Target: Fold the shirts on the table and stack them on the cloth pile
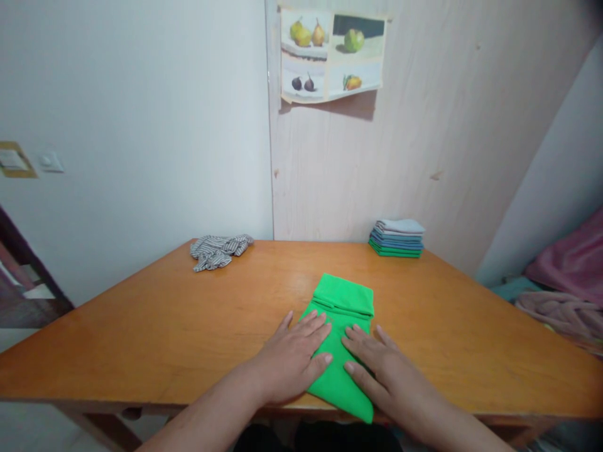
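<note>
A bright green cloth garment (336, 358) lies lengthwise on the table, its far end folded over into a thicker band. Its near corner hangs slightly past the table's front edge. My left hand (299, 355) rests flat on the cloth's left side, fingers stretched out. On the right side, my right hand (377, 361) also lies with its fingers extended over the cloth. Neither hand grips the fabric. Whether the green cloth is a shirt or another garment, I cannot tell.
The wooden table (188, 333) reaches back to the wall. A crumpled striped cloth (219, 251) lies at its far left. At the far right stands a neat stack of folded cloths (397, 238), green, blue and grey. Pink fabric (572, 257) is heaped beyond the table's right side.
</note>
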A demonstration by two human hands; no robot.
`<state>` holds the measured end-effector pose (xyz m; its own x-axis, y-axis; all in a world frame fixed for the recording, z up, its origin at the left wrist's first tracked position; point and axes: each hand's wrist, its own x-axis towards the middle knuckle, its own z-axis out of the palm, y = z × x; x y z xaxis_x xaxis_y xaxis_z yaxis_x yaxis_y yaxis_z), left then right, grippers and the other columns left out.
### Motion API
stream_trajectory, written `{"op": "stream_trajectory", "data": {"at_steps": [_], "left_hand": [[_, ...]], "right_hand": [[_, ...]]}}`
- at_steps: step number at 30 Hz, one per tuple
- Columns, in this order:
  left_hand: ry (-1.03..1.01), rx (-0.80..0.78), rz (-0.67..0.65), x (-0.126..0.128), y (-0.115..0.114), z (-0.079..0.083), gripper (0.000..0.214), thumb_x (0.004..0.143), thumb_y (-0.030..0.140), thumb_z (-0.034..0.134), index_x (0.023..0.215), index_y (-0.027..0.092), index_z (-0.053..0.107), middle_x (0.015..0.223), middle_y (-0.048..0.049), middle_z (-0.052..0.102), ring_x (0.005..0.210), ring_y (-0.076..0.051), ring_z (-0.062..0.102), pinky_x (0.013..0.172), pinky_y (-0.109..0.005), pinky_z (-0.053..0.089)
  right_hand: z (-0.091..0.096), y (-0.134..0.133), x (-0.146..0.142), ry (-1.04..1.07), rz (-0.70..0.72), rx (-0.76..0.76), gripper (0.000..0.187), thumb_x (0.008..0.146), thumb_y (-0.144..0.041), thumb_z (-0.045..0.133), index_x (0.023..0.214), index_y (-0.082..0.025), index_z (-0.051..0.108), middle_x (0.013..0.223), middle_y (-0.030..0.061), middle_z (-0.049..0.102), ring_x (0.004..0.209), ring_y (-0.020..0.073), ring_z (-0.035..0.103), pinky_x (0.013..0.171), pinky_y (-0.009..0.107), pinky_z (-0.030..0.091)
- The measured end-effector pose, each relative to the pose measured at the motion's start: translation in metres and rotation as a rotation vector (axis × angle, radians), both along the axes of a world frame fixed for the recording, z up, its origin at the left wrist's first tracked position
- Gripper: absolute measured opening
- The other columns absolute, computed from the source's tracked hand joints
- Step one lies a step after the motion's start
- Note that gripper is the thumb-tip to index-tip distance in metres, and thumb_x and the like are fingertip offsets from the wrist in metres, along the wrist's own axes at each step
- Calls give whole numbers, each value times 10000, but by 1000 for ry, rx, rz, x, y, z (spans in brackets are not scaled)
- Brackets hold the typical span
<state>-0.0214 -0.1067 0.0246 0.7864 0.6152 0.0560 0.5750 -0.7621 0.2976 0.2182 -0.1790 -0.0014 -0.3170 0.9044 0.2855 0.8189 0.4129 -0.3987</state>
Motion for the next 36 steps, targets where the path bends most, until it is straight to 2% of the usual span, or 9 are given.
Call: {"op": "stream_trajectory", "data": {"at_steps": [3,5,10,15,17,20,24,28,36], "left_hand": [[3,-8,9,0,-1,1,586,1023,549,272,1552,298,281,1635,-35,202,1512,-269,149,1198,-611,109],[10,-7,9,0,-2,1,587,1024,548,272,1556,299,270,1636,-35,191,1513,-270,146,1198,-617,101],[13,25,14,-1,-1,1,571,1028,542,275,1550,312,281,1632,-32,202,1510,-262,160,1199,-615,104],[-32,142,10,-2,-3,-2,562,1034,536,272,1539,294,319,1618,-52,260,1496,-264,221,1202,-592,146],[-81,224,14,-5,-7,-4,543,1030,521,316,1506,272,393,1593,-67,336,1475,-268,278,1209,-573,153],[-163,308,21,-9,-17,-5,492,1010,504,398,1404,237,524,1471,-90,515,1393,-274,406,1214,-536,179],[-165,279,3,-16,-30,-3,582,934,617,490,1385,251,528,1369,-92,590,1298,-300,486,1190,-553,214],[-154,239,6,-18,-33,-2,775,812,768,540,1407,274,503,1390,-102,568,1300,-332,474,1170,-579,203],[-168,224,44,-17,-31,-6,850,759,846,507,1386,273,532,1517,-126,443,1326,-374,434,1109,-568,261]], "right_hand": [[6,18,15,222,-141,93,406,992,-465,423,1085,-213,727,1104,107,743,1035,258,677,963,432,505],[9,39,32,344,-294,114,414,972,-485,423,961,-202,724,965,101,754,905,248,689,822,368,545],[7,110,78,312,-497,-78,409,850,-466,553,1095,-175,703,1114,126,726,1059,284,658,947,381,489],[6,155,93,309,-459,-232,476,708,-416,718,1095,-139,698,1149,168,713,1041,290,666,880,354,510],[10,162,94,306,-421,-283,445,668,-421,752,1019,-149,712,1077,144,732,991,267,676,813,315,516],[17,169,95,290,-369,-359,352,632,-463,772,810,-166,712,793,64,723,788,217,664,654,272,486],[22,174,94,265,-311,-446,298,589,-426,777,587,-168,628,524,-26,550,520,115,479,488,233,326],[24,174,88,292,-286,-429,272,559,-356,764,576,-187,552,521,-56,482,511,92,407,480,224,277],[37,156,75,360,-234,-249,207,676,-361,648,755,-203,539,681,-13,565,666,149,520,571,243,380]]}}
